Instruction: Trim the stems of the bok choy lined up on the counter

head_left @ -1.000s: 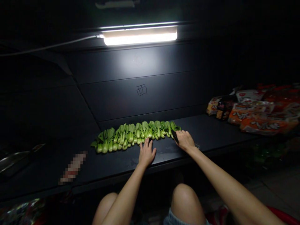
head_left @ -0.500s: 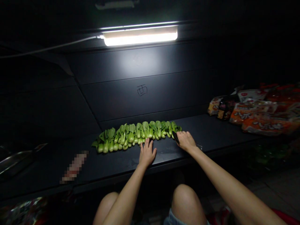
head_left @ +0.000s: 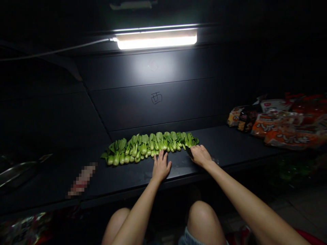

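A long row of green bok choy [head_left: 144, 146] lies on the dark shelf [head_left: 176, 166], leaves toward the back wall and pale stems toward me. My left hand [head_left: 161, 166] rests flat on the shelf with its fingers spread, fingertips close to the stems at the middle of the row. At the row's right end my right hand [head_left: 201, 155] is closed around a flat black object [head_left: 189, 151]. Most of that object is covered by my fingers, so its kind is unclear. Its dark edge points toward the rightmost bok choy.
Orange snack packets [head_left: 270, 126] are piled on the right. Toward the left are a blurred-out item [head_left: 83, 180] and a shallow metal-rimmed pan or tray [head_left: 17, 170]. A lit tube lamp [head_left: 157, 39] hangs above, its white cable [head_left: 56, 51] running left.
My right hand has shifted slightly down, toward me, with the black object, showing more of the rightmost bok choy. My left hand stays in place on the shelf. The view has turned slightly.
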Action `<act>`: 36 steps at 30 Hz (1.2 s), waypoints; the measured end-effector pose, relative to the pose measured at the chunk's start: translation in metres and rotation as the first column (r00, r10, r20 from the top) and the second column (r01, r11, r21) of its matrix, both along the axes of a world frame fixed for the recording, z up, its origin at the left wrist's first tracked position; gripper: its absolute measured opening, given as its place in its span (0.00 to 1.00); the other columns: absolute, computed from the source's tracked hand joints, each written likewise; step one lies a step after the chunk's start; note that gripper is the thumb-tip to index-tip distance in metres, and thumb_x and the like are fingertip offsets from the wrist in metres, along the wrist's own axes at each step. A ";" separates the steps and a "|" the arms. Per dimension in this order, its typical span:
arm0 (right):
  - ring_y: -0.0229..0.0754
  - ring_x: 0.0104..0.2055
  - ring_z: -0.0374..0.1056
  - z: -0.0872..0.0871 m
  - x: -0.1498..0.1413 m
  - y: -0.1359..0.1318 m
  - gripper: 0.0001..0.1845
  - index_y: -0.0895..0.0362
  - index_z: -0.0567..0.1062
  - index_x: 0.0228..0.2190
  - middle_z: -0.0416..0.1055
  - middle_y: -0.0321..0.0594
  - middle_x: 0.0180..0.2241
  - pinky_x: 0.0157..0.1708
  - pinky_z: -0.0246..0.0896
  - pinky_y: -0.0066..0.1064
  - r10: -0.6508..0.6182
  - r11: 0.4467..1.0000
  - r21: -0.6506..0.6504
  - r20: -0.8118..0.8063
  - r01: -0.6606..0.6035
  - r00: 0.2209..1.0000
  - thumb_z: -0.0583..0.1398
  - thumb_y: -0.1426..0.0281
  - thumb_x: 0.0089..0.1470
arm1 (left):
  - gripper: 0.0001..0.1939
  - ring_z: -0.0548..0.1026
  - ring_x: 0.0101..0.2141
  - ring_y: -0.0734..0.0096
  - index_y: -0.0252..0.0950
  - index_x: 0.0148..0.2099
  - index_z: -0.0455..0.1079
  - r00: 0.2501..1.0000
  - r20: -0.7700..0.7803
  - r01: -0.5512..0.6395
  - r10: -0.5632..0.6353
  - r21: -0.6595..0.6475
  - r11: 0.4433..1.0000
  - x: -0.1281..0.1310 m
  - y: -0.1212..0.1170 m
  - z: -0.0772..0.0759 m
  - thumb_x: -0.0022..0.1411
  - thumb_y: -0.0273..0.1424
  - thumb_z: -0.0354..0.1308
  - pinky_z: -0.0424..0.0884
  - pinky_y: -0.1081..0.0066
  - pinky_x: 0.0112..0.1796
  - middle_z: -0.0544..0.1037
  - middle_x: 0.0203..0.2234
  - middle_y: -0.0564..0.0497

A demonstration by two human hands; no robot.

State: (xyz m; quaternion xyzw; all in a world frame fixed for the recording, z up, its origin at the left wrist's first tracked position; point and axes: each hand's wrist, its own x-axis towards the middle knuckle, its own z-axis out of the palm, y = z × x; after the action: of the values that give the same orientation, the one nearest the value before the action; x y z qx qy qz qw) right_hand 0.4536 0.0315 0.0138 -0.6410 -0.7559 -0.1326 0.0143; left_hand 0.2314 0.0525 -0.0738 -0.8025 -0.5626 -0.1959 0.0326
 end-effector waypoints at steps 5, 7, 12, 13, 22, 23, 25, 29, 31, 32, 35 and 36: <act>0.47 0.45 0.69 0.003 -0.019 -0.002 0.13 0.61 0.73 0.40 0.75 0.50 0.40 0.44 0.51 0.33 0.076 0.997 0.019 -0.029 -0.076 0.997 0.57 0.68 0.54 | 0.27 0.49 0.65 0.58 0.34 0.64 0.55 0.999 0.046 -0.005 0.005 0.008 1.000 -0.002 0.000 0.001 0.65 0.37 0.46 0.45 0.48 0.62 0.54 0.65 0.40; 0.48 0.45 0.68 0.005 -0.028 -0.002 0.13 0.62 0.72 0.40 0.75 0.50 0.40 0.44 0.51 0.33 0.095 0.995 0.023 -0.037 -0.094 0.995 0.57 0.68 0.53 | 0.27 0.49 0.65 0.59 0.34 0.64 0.55 0.997 0.070 -0.024 0.023 0.014 1.000 -0.004 0.000 0.003 0.65 0.36 0.46 0.45 0.48 0.62 0.54 0.65 0.40; 0.49 0.46 0.68 0.005 -0.046 -0.002 0.15 0.62 0.72 0.41 0.74 0.53 0.42 0.44 0.52 0.34 0.137 0.990 0.031 -0.024 -0.136 0.990 0.58 0.69 0.52 | 0.27 0.49 0.65 0.58 0.34 0.64 0.55 0.996 0.077 -0.044 0.042 0.030 0.999 -0.020 -0.001 0.010 0.64 0.36 0.47 0.46 0.47 0.62 0.54 0.65 0.39; 0.49 0.46 0.68 0.005 -0.048 -0.001 0.15 0.62 0.72 0.41 0.74 0.54 0.42 0.44 0.52 0.34 0.147 0.989 0.028 -0.020 -0.147 0.989 0.58 0.69 0.52 | 0.27 0.49 0.65 0.58 0.34 0.63 0.56 0.996 0.072 -0.047 0.044 0.036 0.998 -0.026 -0.001 0.011 0.64 0.36 0.47 0.46 0.47 0.62 0.54 0.65 0.39; 0.49 0.45 0.67 0.002 -0.080 0.005 0.12 0.61 0.72 0.40 0.74 0.51 0.40 0.43 0.51 0.34 0.220 0.974 0.065 -0.038 -0.218 0.975 0.56 0.69 0.54 | 0.27 0.50 0.65 0.57 0.36 0.64 0.55 0.992 0.051 -0.122 0.118 0.073 0.990 -0.076 -0.009 0.007 0.64 0.35 0.47 0.46 0.47 0.62 0.55 0.65 0.41; 0.49 0.45 0.67 0.001 -0.084 0.005 0.12 0.61 0.72 0.40 0.74 0.51 0.40 0.43 0.50 0.34 0.232 0.971 0.074 -0.043 -0.228 0.972 0.56 0.69 0.54 | 0.27 0.50 0.65 0.57 0.37 0.65 0.55 0.992 0.051 -0.121 0.118 0.078 0.990 -0.079 -0.011 0.006 0.64 0.35 0.47 0.45 0.47 0.62 0.56 0.65 0.41; 0.49 0.46 0.67 -0.001 -0.091 0.006 0.13 0.61 0.71 0.41 0.74 0.51 0.41 0.43 0.50 0.33 0.253 0.965 0.091 -0.050 -0.248 0.966 0.56 0.68 0.55 | 0.28 0.50 0.65 0.57 0.37 0.65 0.53 0.992 0.052 -0.117 0.113 0.085 0.989 -0.083 -0.013 0.006 0.64 0.35 0.47 0.45 0.47 0.62 0.55 0.65 0.41; 0.49 0.44 0.68 -0.003 -0.104 0.009 0.13 0.61 0.71 0.41 0.75 0.49 0.40 0.42 0.50 0.33 0.285 0.955 0.093 -0.038 -0.281 0.958 0.56 0.69 0.55 | 0.29 0.49 0.65 0.58 0.36 0.65 0.52 0.992 0.055 -0.120 0.116 0.080 0.990 -0.087 -0.017 0.004 0.64 0.35 0.47 0.45 0.47 0.62 0.54 0.65 0.41; 0.48 0.43 0.68 -0.004 -0.110 0.009 0.11 0.61 0.72 0.40 0.75 0.49 0.38 0.42 0.50 0.33 0.296 0.953 0.081 -0.035 -0.292 0.955 0.56 0.69 0.55 | 0.29 0.49 0.65 0.58 0.35 0.65 0.52 0.990 0.062 -0.130 0.125 0.077 0.989 -0.087 -0.018 0.003 0.64 0.35 0.47 0.45 0.48 0.62 0.53 0.65 0.41; 0.48 0.43 0.68 -0.004 -0.114 0.009 0.10 0.61 0.72 0.39 0.75 0.49 0.37 0.42 0.50 0.33 0.302 0.951 0.077 -0.036 -0.298 0.953 0.55 0.69 0.56 | 0.29 0.49 0.65 0.58 0.35 0.65 0.52 0.989 0.067 -0.135 0.130 0.076 0.988 -0.088 -0.018 0.002 0.64 0.35 0.47 0.45 0.48 0.63 0.53 0.65 0.41; 0.48 0.43 0.68 -0.004 -0.124 0.009 0.10 0.60 0.72 0.38 0.75 0.49 0.37 0.42 0.50 0.33 0.327 0.943 0.077 -0.036 -0.324 0.944 0.56 0.69 0.56 | 0.29 0.49 0.65 0.59 0.35 0.65 0.52 0.987 0.087 -0.140 0.134 0.065 0.988 -0.088 -0.018 -0.001 0.64 0.35 0.47 0.44 0.48 0.63 0.54 0.65 0.41; 0.48 0.43 0.68 -0.004 -0.127 0.008 0.10 0.60 0.72 0.38 0.74 0.50 0.37 0.42 0.50 0.33 0.336 0.939 0.081 -0.036 -0.333 0.941 0.56 0.69 0.55 | 0.29 0.49 0.65 0.59 0.36 0.65 0.52 0.987 0.094 -0.138 0.132 0.057 0.989 -0.088 -0.018 -0.001 0.63 0.35 0.47 0.44 0.48 0.63 0.53 0.65 0.41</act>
State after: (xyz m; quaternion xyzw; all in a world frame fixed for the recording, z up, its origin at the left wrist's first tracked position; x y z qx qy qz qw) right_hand 0.3267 0.0398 0.0097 -0.5053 -0.8478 -0.1403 0.0790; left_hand 0.1435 0.0349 -0.0746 -0.7516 -0.6099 -0.2470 0.0459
